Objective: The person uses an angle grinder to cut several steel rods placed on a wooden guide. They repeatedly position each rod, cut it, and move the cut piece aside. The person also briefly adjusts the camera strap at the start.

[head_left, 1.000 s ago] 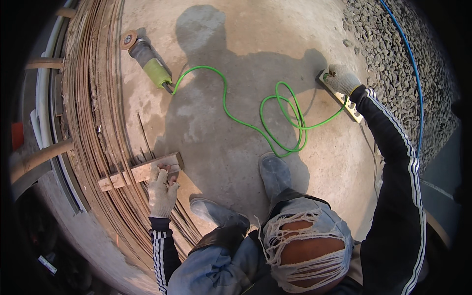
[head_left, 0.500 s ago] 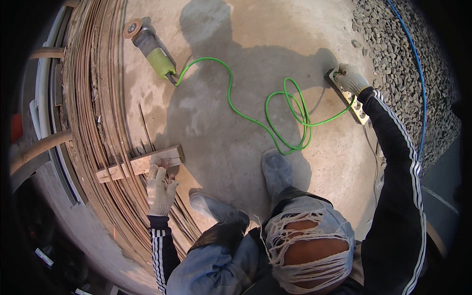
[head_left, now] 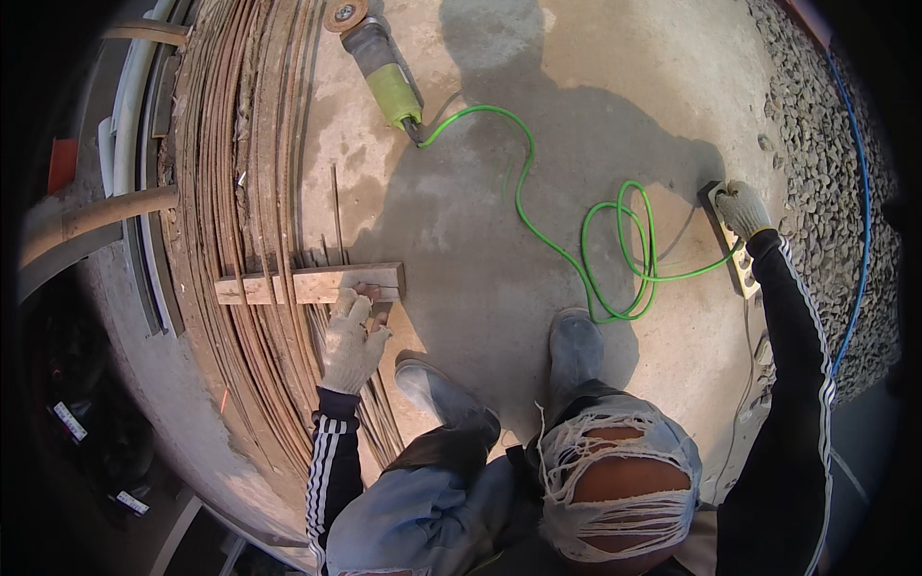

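My left hand point(head_left: 352, 341), in a white knit glove, rests on the near end of a short wooden batten point(head_left: 309, 284) that lies across a bundle of long rusty steel rods point(head_left: 245, 221). My right hand point(head_left: 741, 208), also gloved, reaches far right and grips a pale power strip point(head_left: 738, 252) on the concrete. A bright green cord point(head_left: 567, 254) runs in loops from the strip to an angle grinder point(head_left: 382, 69) lying at the top, untouched by either hand.
My two grey shoes point(head_left: 574, 348) stand on the concrete floor point(head_left: 480, 259). Gravel point(head_left: 816, 144) with a blue cable point(head_left: 860, 173) borders the right side. Pipes and a wooden bar point(head_left: 96, 219) lie left of the rods.
The view has drifted, so everything sits lower in frame. My left hand stays on the batten and my right hand keeps its hold on the power strip.
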Motion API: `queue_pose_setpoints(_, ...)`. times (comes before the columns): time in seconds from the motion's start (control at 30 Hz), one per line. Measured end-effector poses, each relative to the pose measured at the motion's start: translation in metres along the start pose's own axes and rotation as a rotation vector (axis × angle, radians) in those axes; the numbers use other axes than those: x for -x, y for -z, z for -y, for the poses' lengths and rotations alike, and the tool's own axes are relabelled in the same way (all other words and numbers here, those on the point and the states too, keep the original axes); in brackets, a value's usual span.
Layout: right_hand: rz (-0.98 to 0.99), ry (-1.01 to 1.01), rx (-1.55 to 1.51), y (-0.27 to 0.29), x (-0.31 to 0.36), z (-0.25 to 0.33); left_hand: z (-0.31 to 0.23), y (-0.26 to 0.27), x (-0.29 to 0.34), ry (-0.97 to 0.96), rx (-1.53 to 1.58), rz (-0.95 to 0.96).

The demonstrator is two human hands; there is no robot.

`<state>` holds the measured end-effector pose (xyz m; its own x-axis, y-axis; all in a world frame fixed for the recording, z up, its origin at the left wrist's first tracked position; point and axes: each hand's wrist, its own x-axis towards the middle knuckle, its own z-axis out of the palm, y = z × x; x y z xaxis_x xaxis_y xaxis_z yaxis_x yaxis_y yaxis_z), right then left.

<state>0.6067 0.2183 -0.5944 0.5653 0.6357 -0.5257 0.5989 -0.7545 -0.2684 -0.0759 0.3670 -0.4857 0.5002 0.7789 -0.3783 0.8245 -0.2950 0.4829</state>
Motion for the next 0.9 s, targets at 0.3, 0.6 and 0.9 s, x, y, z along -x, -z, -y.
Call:
queue_pose_setpoints(0.3,-0.029,-0.045,0.174,0.002,-0.005,0.007,-0.005,0.007,-0.006,-0.275,0.046,-0.263)
queue_pose_setpoints(0.6,-0.099,1.045,0.286,-0.032,0.137,0.200,0.008,-0.021,0.015,-0.254,0.428,-0.189)
queue_pose_setpoints(0.9,0.047,0.856,1.086,-0.075,0.171,0.176,0.056,-0.011,0.050,-0.200,0.542,-0.309)
